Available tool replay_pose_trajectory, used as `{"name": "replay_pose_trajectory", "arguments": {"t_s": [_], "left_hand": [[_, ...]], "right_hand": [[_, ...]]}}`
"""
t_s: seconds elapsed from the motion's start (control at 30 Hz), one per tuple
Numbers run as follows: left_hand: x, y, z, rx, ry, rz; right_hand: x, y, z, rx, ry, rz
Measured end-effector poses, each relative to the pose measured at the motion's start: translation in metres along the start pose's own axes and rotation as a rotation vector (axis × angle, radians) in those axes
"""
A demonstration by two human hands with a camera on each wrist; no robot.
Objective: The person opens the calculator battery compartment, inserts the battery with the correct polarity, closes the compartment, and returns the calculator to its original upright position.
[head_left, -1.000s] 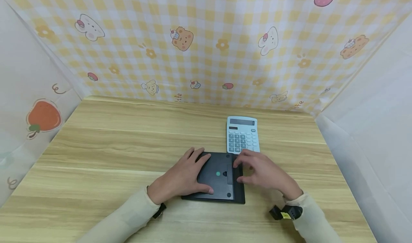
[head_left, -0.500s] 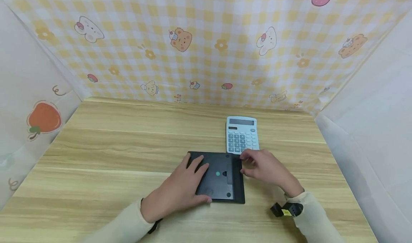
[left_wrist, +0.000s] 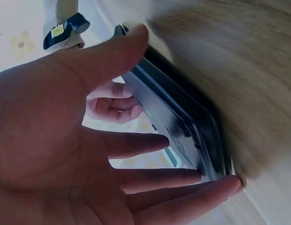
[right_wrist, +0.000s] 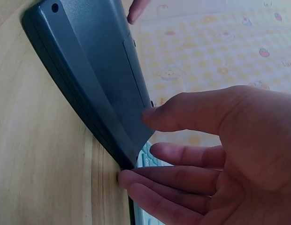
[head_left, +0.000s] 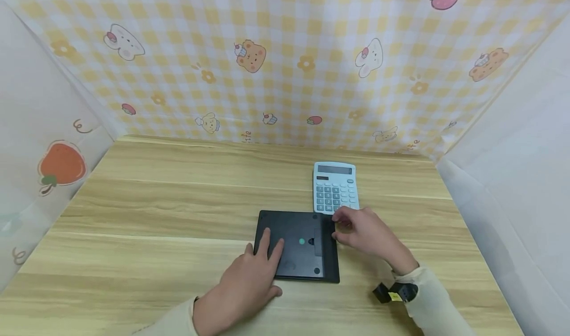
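A black calculator [head_left: 294,257] lies back side up on the table, its battery cover and round feet showing. My left hand [head_left: 247,276] reaches over its left part with fingers spread and fairly straight, the thumb off the near edge. In the left wrist view, fingertips [left_wrist: 230,185] are right at the calculator's edge. At the far right corner is my right hand [head_left: 367,232], its fingers gently bent. The right wrist view shows the thumb [right_wrist: 152,117] overlapping the black calculator and the other fingers apart from it, near the corner. A light blue calculator [head_left: 334,187] lies face up just beyond.
The wood-grain table [head_left: 178,192] extends to both sides of the calculators. A yellow checked cloth [head_left: 285,78] hangs behind it, with pale cloth walls [head_left: 512,177] left and right.
My left hand has slid back toward the lower left, uncovering more of the black calculator. My right hand has shifted slightly right, to its edge. Both calculators stay in place.
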State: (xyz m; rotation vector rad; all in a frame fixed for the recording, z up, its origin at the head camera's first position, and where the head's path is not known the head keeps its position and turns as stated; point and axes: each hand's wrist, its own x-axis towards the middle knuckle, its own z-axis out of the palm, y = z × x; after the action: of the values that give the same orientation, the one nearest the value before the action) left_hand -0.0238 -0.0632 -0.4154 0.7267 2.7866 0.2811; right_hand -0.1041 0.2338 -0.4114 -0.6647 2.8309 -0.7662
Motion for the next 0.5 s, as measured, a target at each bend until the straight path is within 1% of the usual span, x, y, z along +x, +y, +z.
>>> {"name": "replay_pose_trajectory", "arguments": {"t_s": [0.3, 0.4, 0.5], "left_hand": [[-0.0023, 0.0048, 0.0056, 0.224, 0.140, 0.082], [-0.0016, 0.0048, 0.0065, 0.269, 0.166, 0.103], [0.0002, 0.0037, 0.0062, 0.297, 0.176, 0.128]], "right_hand": [[0.0005, 0.0007, 0.0027, 0.046, -0.006, 0.036], [0.0008, 0.0008, 0.0028, 0.057, -0.007, 0.049], [0.0010, 0.0012, 0.0028, 0.061, -0.004, 0.057]]}}
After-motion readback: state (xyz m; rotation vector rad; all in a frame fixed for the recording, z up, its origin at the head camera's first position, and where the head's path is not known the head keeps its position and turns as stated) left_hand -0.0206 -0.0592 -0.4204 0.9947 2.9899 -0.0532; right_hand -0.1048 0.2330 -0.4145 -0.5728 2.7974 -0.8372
